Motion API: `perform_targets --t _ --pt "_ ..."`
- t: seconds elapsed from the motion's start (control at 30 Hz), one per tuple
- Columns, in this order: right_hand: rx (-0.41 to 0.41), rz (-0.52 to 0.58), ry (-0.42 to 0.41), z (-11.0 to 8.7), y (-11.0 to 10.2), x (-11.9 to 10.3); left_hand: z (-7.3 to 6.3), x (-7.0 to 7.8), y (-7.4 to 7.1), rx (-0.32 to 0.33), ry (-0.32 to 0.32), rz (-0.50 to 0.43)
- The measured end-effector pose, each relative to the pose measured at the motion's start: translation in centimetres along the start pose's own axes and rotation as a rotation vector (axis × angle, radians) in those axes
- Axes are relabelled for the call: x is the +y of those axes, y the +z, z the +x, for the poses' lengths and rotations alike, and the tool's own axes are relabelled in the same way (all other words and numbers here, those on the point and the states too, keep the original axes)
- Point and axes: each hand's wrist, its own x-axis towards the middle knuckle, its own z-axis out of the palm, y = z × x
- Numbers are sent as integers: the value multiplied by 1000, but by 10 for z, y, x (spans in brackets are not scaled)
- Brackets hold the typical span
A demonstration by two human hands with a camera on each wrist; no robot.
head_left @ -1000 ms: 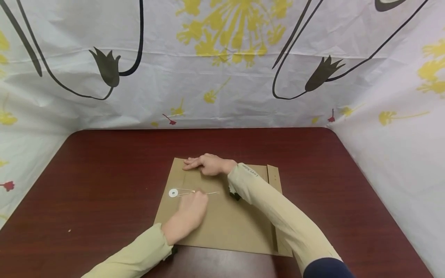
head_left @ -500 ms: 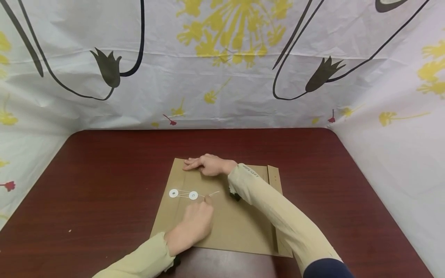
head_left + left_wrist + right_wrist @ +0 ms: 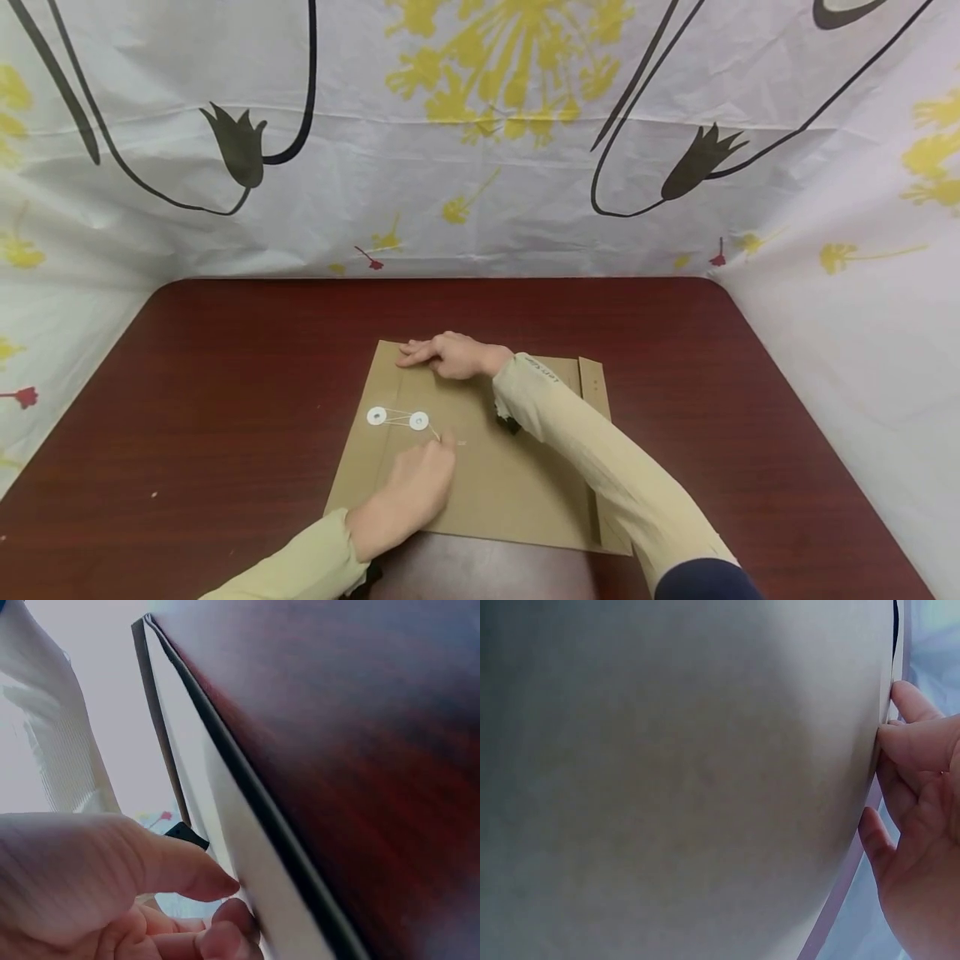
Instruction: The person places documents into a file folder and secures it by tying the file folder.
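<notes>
A brown kraft envelope (image 3: pixel 517 492) lies flat on the dark red table. On it are two white paper discs: the left disc (image 3: pixel 377 416) and the right disc (image 3: pixel 418 421), with thin string wound between them. From the right disc the white string (image 3: pixel 434 431) runs down to my left hand (image 3: pixel 415 482), whose thumb and fingers pinch it. The left wrist view shows thumb and index tips close together at the envelope's surface (image 3: pixel 217 791); the string is not discernible there. My right hand (image 3: pixel 459 357) rests on the envelope's far left part, its fingertips touching the surface.
The table (image 3: pixel 225 400) extends around the envelope on all sides. A folded flap (image 3: pixel 591 383) forms the envelope's right edge. White patterned sheeting (image 3: pixel 480 225) hangs behind the table and along both sides. My right sleeve (image 3: pixel 600 450) crosses over the envelope.
My left hand has moved off the right disc, first rightward, then slightly down and left, uncovering the disc and drawing the string downward. My right hand has stayed in place.
</notes>
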Motion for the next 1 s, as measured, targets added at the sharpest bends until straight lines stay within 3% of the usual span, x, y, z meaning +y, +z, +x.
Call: perform_targets --t 0.17,0.4,0.5,0.77,0.93,1.0 --pt "-7 -20 -2 2 0 -1 1 -1 -2 -26 14 -10" --pt "-7 -31 3 2 -1 -2 -1 -4 -7 21 110 53" --pt "-4 -29 6 3 -2 -3 -4 -5 -12 14 151 68" --pt "-6 -33 8 3 -1 -2 -20 -17 -26 -6 106 24" --pt "-7 -27 15 1 -1 -1 -19 -25 -20 -23 275 12" --pt "-9 -18 17 1 -1 -1 -18 -25 -15 -19 315 25"
